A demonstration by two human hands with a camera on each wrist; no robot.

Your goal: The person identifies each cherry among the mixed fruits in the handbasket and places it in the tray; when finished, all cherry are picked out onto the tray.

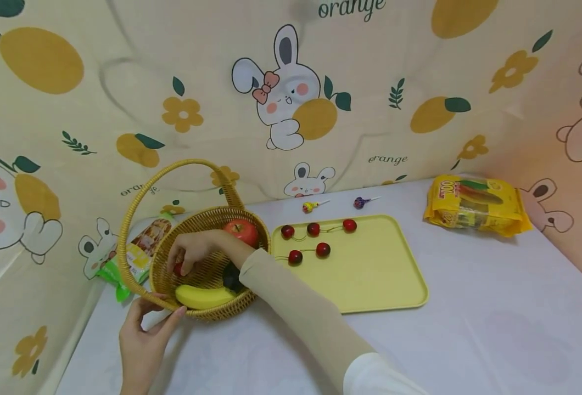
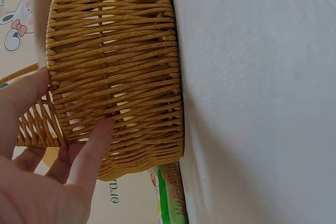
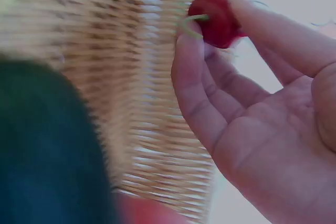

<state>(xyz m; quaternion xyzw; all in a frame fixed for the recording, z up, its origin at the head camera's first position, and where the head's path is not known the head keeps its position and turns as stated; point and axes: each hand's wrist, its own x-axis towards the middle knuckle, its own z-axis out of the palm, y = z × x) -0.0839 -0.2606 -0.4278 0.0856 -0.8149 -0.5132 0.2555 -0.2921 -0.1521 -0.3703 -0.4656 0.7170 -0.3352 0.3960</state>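
A wicker basket [image 1: 212, 216] with a tall handle stands left of the tray. Inside it lie a red apple [image 1: 241, 231], a banana [image 1: 204, 297] and a dark item [image 1: 231, 277], mostly covered by the right forearm. My right hand [image 1: 195, 249] reaches into the basket and pinches a red cherry [image 3: 215, 20] by thumb and fingertips; its green stem shows in the right wrist view. At the near left rim, by the handle's foot, my left hand [image 1: 145, 334] grips the basket, one finger lying against the woven side [image 2: 115, 66].
A yellow tray [image 1: 370, 274] holds several cherries [image 1: 323, 250]. Behind it lie two lollipops [image 1: 310, 207]. A yellow snack pack [image 1: 476, 204] sits at the far right, and a green snack bag [image 1: 138, 258] leans behind the basket by the patterned cloth wall.
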